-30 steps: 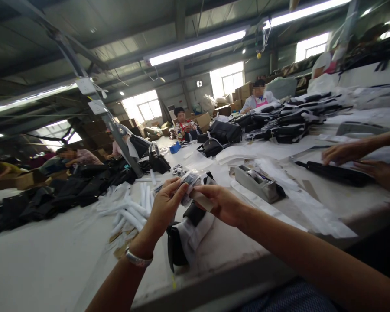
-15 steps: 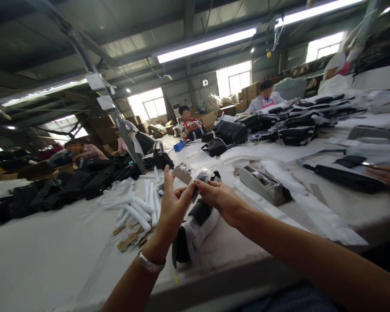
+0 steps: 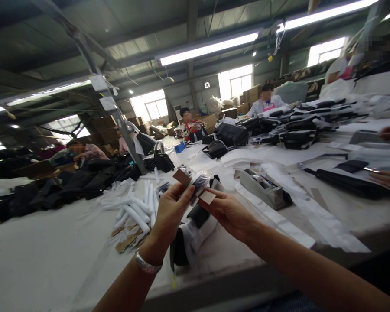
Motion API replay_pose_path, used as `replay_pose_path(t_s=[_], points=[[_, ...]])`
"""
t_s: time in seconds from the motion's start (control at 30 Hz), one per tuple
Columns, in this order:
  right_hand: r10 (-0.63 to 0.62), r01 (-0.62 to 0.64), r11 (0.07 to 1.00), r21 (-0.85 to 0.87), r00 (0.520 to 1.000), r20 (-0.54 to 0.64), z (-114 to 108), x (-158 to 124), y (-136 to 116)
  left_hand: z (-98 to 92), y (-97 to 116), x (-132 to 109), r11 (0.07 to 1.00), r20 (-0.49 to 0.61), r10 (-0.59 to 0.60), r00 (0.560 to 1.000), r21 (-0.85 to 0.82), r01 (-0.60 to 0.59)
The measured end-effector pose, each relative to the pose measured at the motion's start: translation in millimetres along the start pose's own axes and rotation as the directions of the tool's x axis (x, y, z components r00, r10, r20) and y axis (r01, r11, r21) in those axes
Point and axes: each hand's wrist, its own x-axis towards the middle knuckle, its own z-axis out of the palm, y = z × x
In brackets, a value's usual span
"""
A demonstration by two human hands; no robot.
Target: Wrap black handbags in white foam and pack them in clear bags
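A: What lies around us, biggest first?

B: The pale table [image 3: 52, 260] fills the lower frame. Black bags [image 3: 299, 125] heap over its far side, right of centre. Below our hands, a black piece [image 3: 179, 251] with white sheeting [image 3: 195, 236] about it lies near the front edge. A grey tape dispenser [image 3: 263, 190] sits right of centre, white rolls [image 3: 134, 212] left of centre.

A: And our hands?

B: They meet mid-frame, above the black piece. Our left hand [image 3: 172, 203] pinches a shiny, clear-wrapped bundle [image 3: 199, 181] between thumb and fingers; our right hand [image 3: 229, 210] grips a pale card end [image 3: 207, 197] at its lower side. A brown card [image 3: 182, 177] juts out past the left fingers — whether the two are one strip, we cannot tell.

A: How do we handle this well?

B: We'd judge that a firm left thumb and a lighter right pinch suit it best, so the card doesn't crease and the bundle doesn't slip.

A: Any writing we can read?

B: None. Two white sheets [image 3: 98, 82] hang on the post [image 3: 121, 122], upper left — too small to make out. We find no legible brand on the bags or dispenser either.
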Motion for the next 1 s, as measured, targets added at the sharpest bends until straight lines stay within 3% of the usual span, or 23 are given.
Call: replay_pose_path(t_s=[0.07, 0.33, 0.47, 0.7, 1.0], points=[[-0.051, 0.051, 0.998, -0.020, 0.998, 0.022, 1, 1, 8, 0.6, 1, -1, 1.000, 0.006, 0.013, 1.000, 0.029, -0.013], [-0.201, 0.192, 0.976, -0.099, 0.975, -0.098, 7, 12, 28, -1.8, -5, -5, 0.977, -0.070, 0.082, 0.994, 0.201, -0.066], [-0.195, 0.178, 0.970, -0.164, 0.976, -0.097, 0, 18, 30, -3.8, -7, -4, 0.952, -0.080, 0.102, 0.992, 0.296, -0.074], [-0.190, 0.158, 0.961, -0.226, 0.973, -0.130, 1, 16, 24, -7.6, 6, -10, 0.954, -0.092, 0.097, 0.991, 0.293, -0.066], [-0.167, 0.111, 0.955, -0.274, 0.967, -0.190, 7, 15, 23, -11.9, 17, -3, 0.762, -0.032, 0.186, 0.982, 0.636, -0.124]])
